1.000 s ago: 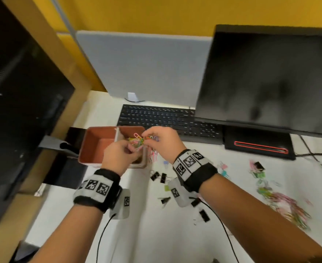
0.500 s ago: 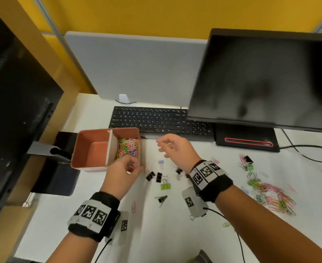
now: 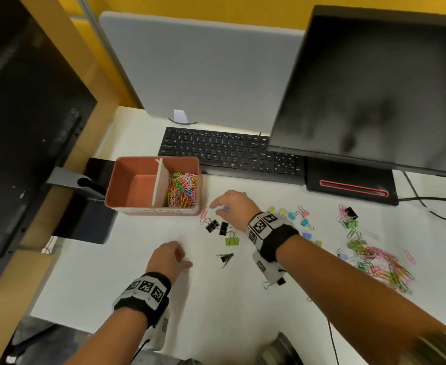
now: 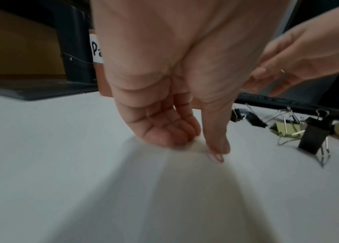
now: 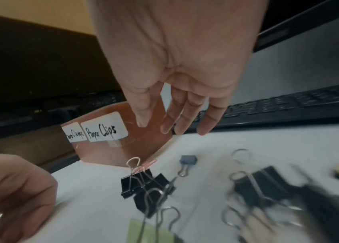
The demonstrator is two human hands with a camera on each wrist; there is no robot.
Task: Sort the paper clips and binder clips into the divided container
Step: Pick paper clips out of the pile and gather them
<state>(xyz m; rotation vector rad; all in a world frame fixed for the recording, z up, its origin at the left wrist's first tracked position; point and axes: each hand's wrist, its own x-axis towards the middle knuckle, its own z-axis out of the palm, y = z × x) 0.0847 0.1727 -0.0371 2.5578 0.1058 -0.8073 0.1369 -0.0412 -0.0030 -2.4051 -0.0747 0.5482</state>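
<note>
The brown divided container (image 3: 127,206) stands at the left, with coloured paper clips (image 3: 182,189) in its right compartment and its left compartment bare. My left hand (image 3: 183,263) is down on the table, its thumb and curled fingertips pinching a pink paper clip (image 4: 216,156). My right hand (image 3: 216,209) hovers open, fingers relaxed (image 5: 185,125), just above a small blue binder clip (image 5: 188,159). Black binder clips (image 3: 216,227) and a green one (image 3: 231,241) lie between the hands. A loose pile of paper clips (image 3: 379,264) lies at the right.
A keyboard (image 3: 229,154) and a monitor on its stand (image 3: 350,185) sit behind the work area, with cables (image 3: 427,206) at the far right. Small coloured binder clips (image 3: 295,216) lie behind my right wrist. A second dark monitor (image 3: 19,154) overhangs the left edge.
Both hands have left the container after dropping paper clips into its right compartment. The left hand has come down to the pink clip; the right has moved down towards the binder clips.
</note>
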